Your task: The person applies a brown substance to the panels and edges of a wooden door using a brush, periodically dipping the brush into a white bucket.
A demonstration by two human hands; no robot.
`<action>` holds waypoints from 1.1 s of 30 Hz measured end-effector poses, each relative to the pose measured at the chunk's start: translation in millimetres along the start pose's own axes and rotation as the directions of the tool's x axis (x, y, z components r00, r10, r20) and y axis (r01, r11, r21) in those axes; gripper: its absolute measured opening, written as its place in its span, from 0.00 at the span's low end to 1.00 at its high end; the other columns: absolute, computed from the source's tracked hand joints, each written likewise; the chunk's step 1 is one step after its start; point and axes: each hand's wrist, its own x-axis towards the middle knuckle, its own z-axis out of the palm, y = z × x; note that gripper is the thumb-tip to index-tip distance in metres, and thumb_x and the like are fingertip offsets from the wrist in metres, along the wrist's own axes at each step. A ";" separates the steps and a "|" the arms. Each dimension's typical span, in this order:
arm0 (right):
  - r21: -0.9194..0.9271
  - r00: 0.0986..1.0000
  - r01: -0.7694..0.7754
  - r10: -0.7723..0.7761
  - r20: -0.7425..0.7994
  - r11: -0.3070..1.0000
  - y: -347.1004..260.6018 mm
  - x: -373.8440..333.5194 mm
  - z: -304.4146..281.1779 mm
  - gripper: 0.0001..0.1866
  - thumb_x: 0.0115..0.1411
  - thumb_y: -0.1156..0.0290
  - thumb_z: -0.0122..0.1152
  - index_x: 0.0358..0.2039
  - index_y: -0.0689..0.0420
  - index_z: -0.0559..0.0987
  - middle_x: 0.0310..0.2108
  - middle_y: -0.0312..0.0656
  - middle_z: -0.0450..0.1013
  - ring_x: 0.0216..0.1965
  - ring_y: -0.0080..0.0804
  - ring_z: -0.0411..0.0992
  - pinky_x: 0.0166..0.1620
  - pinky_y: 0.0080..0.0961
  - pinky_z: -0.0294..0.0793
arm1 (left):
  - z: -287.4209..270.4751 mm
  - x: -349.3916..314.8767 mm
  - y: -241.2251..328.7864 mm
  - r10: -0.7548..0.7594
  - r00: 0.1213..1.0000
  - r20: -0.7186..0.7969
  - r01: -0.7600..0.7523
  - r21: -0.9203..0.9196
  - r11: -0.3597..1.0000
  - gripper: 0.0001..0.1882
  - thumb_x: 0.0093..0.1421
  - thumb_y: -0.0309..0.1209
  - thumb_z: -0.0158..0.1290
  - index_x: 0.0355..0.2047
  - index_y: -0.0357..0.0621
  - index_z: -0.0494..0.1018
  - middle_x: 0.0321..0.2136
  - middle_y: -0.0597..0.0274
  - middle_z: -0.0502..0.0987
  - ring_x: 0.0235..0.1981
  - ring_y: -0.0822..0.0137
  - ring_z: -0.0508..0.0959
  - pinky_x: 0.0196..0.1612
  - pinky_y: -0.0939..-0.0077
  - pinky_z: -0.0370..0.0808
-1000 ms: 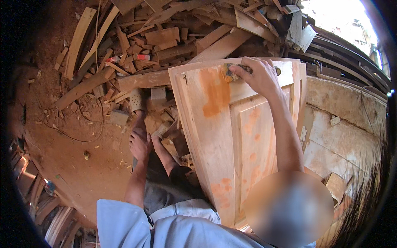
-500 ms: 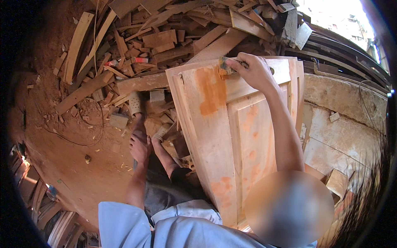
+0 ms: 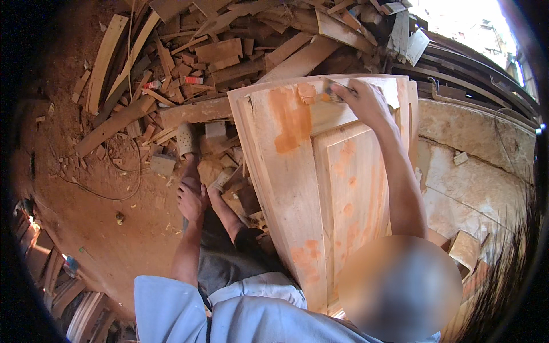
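A pale wooden panelled door leans before me, with orange, paste-like patches on its upper left and fainter smears lower down. My right hand is closed around a small flat tool at the door's top rail; orange shows by its edge, and its exact kind is mostly hidden by my fingers. Just left of the tool sits a thicker orange dab. My left hand rests on my shin, fingers slightly apart, holding nothing.
Wood offcuts are heaped beyond the door. A thin cable loops over the dirt floor at left. Right of the door runs a worn concrete ledge, with long dark strips stacked behind it. My clog-shod foot is near the scraps.
My right hand and the tool have moved right along the top rail, away from the orange patch, uncovering a thick orange dab. My left hand has stayed on my shin.
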 end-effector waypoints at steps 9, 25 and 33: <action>0.434 0.972 -0.198 0.119 0.202 0.879 -60.9 -77.4 -22.7 0.23 0.71 0.55 0.51 0.59 0.56 0.66 0.46 0.63 0.76 0.47 0.60 0.74 0.50 0.46 0.71 | 2.8 0.2 2.9 -0.027 0.997 0.069 0.030 -0.045 0.999 0.41 0.55 0.58 0.58 0.54 0.35 0.62 0.47 0.43 0.73 0.47 0.44 0.78 0.47 0.55 0.78; 0.162 0.986 0.012 -0.039 0.165 0.987 -90.6 -50.7 -31.7 0.21 0.71 0.60 0.47 0.56 0.63 0.69 0.46 0.65 0.74 0.52 0.65 0.70 0.52 0.54 0.69 | 0.2 3.7 1.6 -0.022 0.997 0.079 0.027 -0.068 0.997 0.43 0.54 0.55 0.60 0.57 0.34 0.61 0.48 0.42 0.73 0.48 0.43 0.77 0.48 0.54 0.77; 0.142 0.965 -0.073 0.034 0.258 0.987 -97.2 -49.0 -28.6 0.20 0.71 0.60 0.47 0.56 0.59 0.73 0.44 0.62 0.76 0.51 0.60 0.73 0.53 0.49 0.71 | -3.9 -0.4 3.9 0.011 0.997 0.082 -0.004 -0.083 0.997 0.44 0.55 0.57 0.59 0.59 0.34 0.60 0.48 0.42 0.73 0.49 0.43 0.77 0.48 0.54 0.77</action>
